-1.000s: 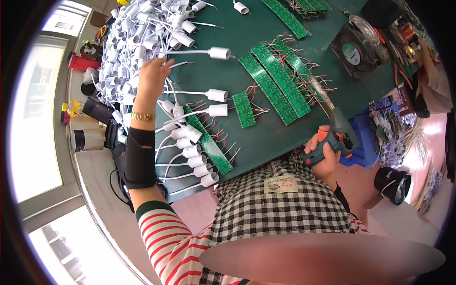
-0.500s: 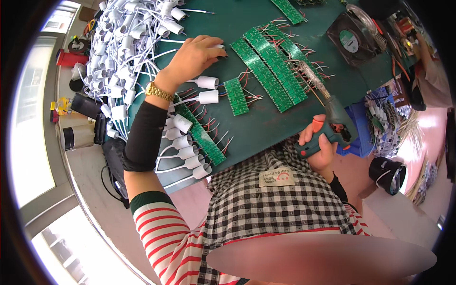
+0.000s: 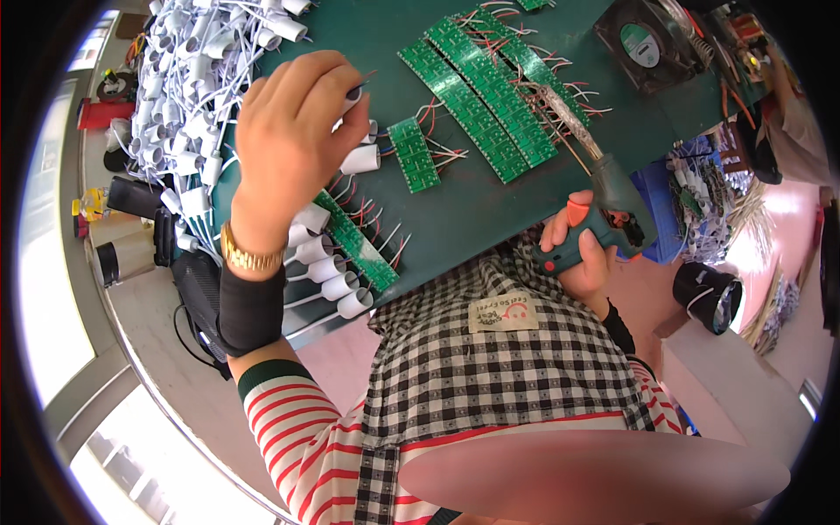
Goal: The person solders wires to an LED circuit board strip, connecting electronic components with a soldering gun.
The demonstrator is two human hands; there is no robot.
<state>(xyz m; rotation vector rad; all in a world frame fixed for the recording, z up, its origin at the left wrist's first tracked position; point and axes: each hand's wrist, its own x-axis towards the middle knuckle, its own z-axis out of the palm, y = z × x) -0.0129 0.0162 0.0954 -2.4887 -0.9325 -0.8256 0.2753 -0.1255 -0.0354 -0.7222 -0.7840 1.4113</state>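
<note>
My left hand [image 3: 302, 127] is raised over the left of the green work table [image 3: 477, 232], its fingers pinched on a wire [image 3: 369, 75]. Only the wire's thin brownish end shows past the fingertips; the rest is hidden. Beneath and beside this hand lie white lamp sockets [image 3: 360, 158] and a short green circuit board [image 3: 413, 156] with loose red and white wires. My right hand [image 3: 584, 262] grips a dark green soldering gun [image 3: 623, 206] with an orange trigger at the table's front edge. Its metal front end points toward a row of joined circuit boards [image 3: 490, 101].
A big heap of white sockets [image 3: 188, 96] with cords covers the far left. Another long board [image 3: 360, 249] lies near more sockets [image 3: 337, 284] at the front left. A black fan [image 3: 643, 44] stands far right. Off the table's right side are a blue bin [image 3: 661, 219] and a black bucket [image 3: 709, 297].
My left hand has moved left and toward me, lifting off the table with the wire in its fingers. My right hand keeps its grip on the soldering gun. The whole view has shifted slightly.
</note>
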